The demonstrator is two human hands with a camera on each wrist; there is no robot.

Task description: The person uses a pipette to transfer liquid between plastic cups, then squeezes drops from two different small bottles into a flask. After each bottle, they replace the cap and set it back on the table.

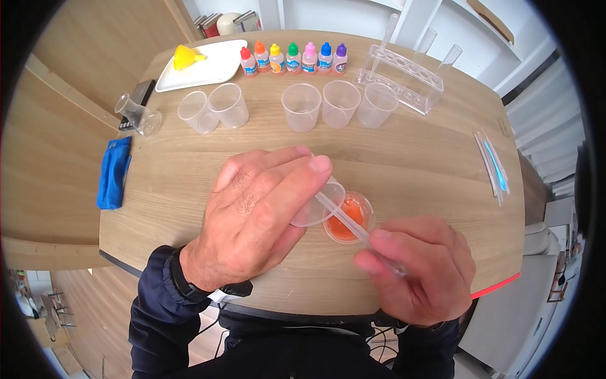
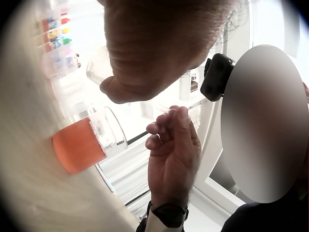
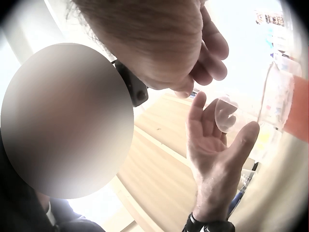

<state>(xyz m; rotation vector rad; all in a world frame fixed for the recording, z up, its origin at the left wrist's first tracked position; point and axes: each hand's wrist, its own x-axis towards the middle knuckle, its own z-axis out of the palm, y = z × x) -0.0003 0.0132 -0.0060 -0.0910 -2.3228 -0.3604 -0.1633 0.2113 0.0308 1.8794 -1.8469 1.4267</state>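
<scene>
My left hand (image 1: 255, 205) grips a clear plastic cup (image 1: 308, 213), tilted on its side just above the table. Below and to the right of it, a second clear cup (image 1: 331, 235) stands upright with orange liquid (image 2: 79, 145) in it. Between thumb and fingers, my right hand (image 1: 426, 268) pinches a slim clear plastic pipette (image 1: 344, 218). It slants up and left across the orange cup, its far end at the mouth of the tilted cup. The left wrist view shows the orange liquid filling much of its cup.
Several empty clear cups (image 1: 301, 107) stand behind the hands. Further back are a row of dropper bottles (image 1: 293, 60), a white tray (image 1: 221, 69) with a yellow funnel (image 1: 186, 57), and a test tube rack (image 1: 404, 82). A flask (image 1: 142, 118) and blue cloth (image 1: 114, 174) lie left; wrapped sticks (image 1: 492, 165) right.
</scene>
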